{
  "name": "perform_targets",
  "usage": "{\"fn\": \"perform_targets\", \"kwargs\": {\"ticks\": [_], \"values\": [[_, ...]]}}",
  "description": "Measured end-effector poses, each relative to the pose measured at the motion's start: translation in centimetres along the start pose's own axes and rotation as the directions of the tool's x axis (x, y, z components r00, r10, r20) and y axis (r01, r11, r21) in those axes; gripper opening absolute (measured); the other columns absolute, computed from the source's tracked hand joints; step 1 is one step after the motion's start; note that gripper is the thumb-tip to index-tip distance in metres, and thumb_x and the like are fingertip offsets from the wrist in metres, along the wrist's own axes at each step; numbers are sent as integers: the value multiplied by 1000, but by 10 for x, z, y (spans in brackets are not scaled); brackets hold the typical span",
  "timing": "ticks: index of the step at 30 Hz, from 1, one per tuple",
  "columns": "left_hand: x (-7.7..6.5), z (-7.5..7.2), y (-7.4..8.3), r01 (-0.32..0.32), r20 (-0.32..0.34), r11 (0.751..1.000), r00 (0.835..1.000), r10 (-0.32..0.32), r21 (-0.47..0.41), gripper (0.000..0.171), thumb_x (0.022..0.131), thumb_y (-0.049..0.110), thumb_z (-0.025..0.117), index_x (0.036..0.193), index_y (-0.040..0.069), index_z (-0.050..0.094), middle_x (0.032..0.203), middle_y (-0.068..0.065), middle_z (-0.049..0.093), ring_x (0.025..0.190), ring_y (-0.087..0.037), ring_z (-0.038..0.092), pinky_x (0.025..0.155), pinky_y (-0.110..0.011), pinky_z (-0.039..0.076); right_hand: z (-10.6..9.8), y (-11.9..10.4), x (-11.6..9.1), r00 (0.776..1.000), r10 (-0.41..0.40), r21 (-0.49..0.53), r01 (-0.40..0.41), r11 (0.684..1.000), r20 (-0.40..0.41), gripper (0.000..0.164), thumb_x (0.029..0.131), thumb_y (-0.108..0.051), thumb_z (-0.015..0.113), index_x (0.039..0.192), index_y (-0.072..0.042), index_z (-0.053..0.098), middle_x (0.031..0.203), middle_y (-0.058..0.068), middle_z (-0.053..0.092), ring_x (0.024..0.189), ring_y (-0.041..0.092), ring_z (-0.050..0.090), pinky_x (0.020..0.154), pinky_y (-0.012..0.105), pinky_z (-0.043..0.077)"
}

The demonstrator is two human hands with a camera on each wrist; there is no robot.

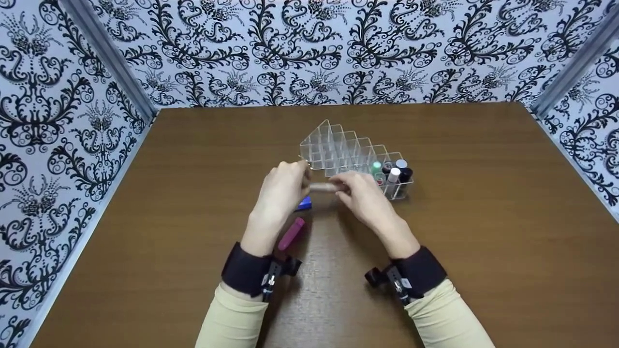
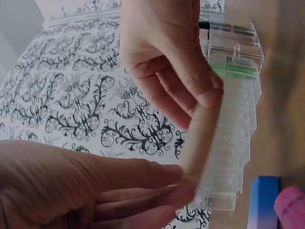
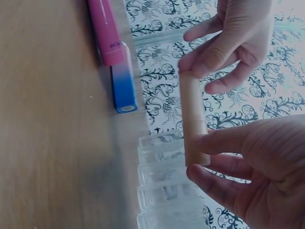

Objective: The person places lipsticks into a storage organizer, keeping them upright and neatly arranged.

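A slim beige lipstick tube (image 3: 192, 109) is held level between both hands, with a faint seam around its body. My left hand (image 1: 285, 186) pinches one end of it between thumb and fingertips, while my right hand (image 1: 362, 198) pinches the other end. In the left wrist view the tube (image 2: 202, 138) looks slightly blurred. Just behind the hands stands a clear stepped organizer (image 1: 338, 145). Its right-hand compartments hold several small tubes and bottles, among them a white-capped one (image 1: 394, 174) and a green-topped one (image 1: 376, 166).
On the table below my left hand lie a blue-and-white box (image 3: 125, 88) and a pink tube (image 1: 291, 234). The brown tabletop (image 1: 483, 217) is bounded by patterned walls at the back and both sides.
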State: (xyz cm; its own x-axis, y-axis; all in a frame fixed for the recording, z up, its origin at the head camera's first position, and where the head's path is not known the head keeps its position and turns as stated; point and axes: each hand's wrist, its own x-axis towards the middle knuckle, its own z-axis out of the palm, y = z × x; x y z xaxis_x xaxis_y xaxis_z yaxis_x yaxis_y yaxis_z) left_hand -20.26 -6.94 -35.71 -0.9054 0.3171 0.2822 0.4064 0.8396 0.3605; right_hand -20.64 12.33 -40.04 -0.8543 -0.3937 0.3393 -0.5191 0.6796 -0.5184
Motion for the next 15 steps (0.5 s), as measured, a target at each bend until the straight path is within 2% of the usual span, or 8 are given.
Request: {"fn": "perform_targets", "kwargs": {"ticks": [3,6,8,11,13,15], "values": [[1,0,3,-21,-97,1000,995,19,-18,15,86,7,79,99,6,71,90,-9,75,78,-34,72,66,-48,57,-6,1,0,999,4,27,-3,1000,-46,25,87,5,74,112,3,73,103,19,72,90,32,70,82,43,58],[5,2,5,-50,-179,990,984,25,-134,17,89,10,77,105,7,70,97,-8,76,84,-28,73,69,-43,59,-13,2,0,997,15,64,-10,998,-77,26,89,1,74,116,1,73,104,18,71,89,30,69,79,43,58],[8,5,6,-94,-233,963,972,34,-252,19,90,9,77,107,5,69,101,-9,74,89,-25,74,73,-36,60,-18,2,0,996,31,97,-23,995,-88,27,91,-1,74,117,-1,73,105,17,71,88,29,69,78,41,59],[12,11,8,-172,-293,896,955,49,-409,20,90,4,75,109,1,68,105,-11,69,95,-24,73,81,-26,58,-25,3,0,994,65,147,-51,988,-92,28,92,-1,73,120,-2,71,106,16,70,86,27,71,74,38,60],[15,17,11,-208,-314,859,948,58,-467,21,91,3,74,110,0,67,107,-12,67,95,-23,73,82,-24,57,-29,3,0,992,85,178,-67,982,-92,30,92,1,71,122,-1,70,108,17,70,87,28,72,73,38,61],[17,22,15,-231,-327,840,943,68,-492,22,92,1,73,112,0,66,110,-12,67,98,-23,72,84,-23,57,-32,4,-1,990,99,189,-80,979,-96,33,92,3,70,125,0,68,111,18,70,90,29,72,76,39,61]]}}
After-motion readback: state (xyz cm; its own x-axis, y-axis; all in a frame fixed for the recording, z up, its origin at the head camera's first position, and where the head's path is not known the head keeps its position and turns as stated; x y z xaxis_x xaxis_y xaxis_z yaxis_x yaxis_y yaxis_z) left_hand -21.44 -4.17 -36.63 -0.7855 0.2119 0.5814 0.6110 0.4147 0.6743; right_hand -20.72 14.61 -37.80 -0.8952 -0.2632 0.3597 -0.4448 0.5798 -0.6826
